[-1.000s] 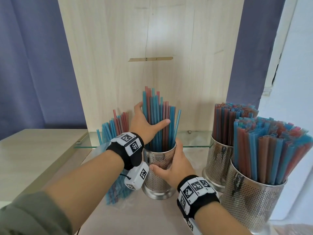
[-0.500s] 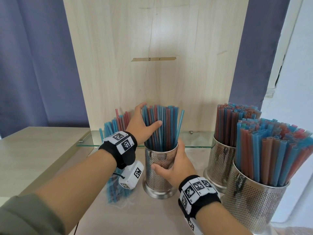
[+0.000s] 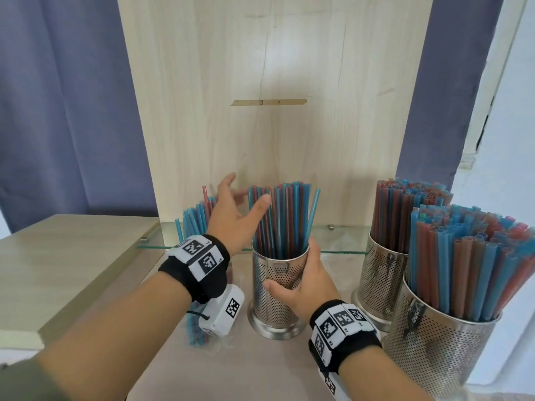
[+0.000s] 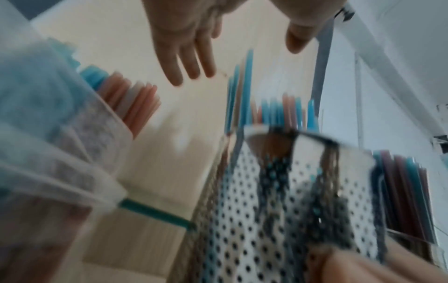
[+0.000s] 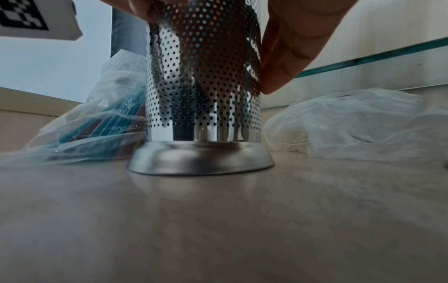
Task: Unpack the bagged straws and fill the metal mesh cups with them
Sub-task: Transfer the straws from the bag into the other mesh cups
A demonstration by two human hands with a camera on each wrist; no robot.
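A metal mesh cup (image 3: pixel 273 287) (image 5: pixel 203 92) stands on the counter, half filled with blue and red straws (image 3: pixel 282 218) (image 4: pixel 244 99). My right hand (image 3: pixel 307 282) grips its side, thumb in front and fingers (image 5: pixel 278 63) on the far wall. My left hand (image 3: pixel 234 215) (image 4: pixel 194 49) hovers just left of the straw tops with fingers spread and straight, holding nothing. Left of the cup, behind my left wrist, leans a clear bag of straws (image 3: pixel 197 224) (image 4: pixel 72 134) (image 5: pixel 97 130).
Two full mesh cups (image 3: pixel 385 267) (image 3: pixel 445 340) stand at the right. An empty crumpled plastic bag (image 5: pixel 351 130) lies behind the held cup. A glass shelf (image 3: pixel 341 241) runs along the wooden back panel (image 3: pixel 275 82). A lower wooden top (image 3: pixel 63 256) is at left.
The raised straws dropped level into the cup. My left hand let go of them and drew back to the left, opening. The right hand has kept its hold on the cup.
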